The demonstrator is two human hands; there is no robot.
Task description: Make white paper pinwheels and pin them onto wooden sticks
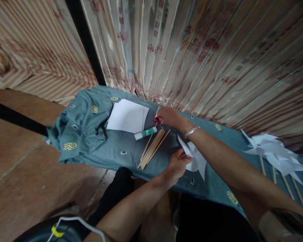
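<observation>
My left hand (176,165) pinches a white paper pinwheel (197,161) near its centre, just above the cloth; its blades are folded inward. Across from it, my right hand (169,116), with a silver bangle at the wrist, is at a small red box (156,118). Its fingers are curled down at the box, and what they grip is hidden. Several thin wooden sticks (153,149) lie side by side left of my left hand. Above them a glue stick (145,133) with a green and white label rests by a stack of white paper (127,116).
Several finished white pinwheels (270,148) on sticks lie at the right end of the grey-blue cloth (116,144). A small dark object (101,131) is on the cloth at left. Behind stands a striped curtain (146,50); a black pole (87,40) rises at the left.
</observation>
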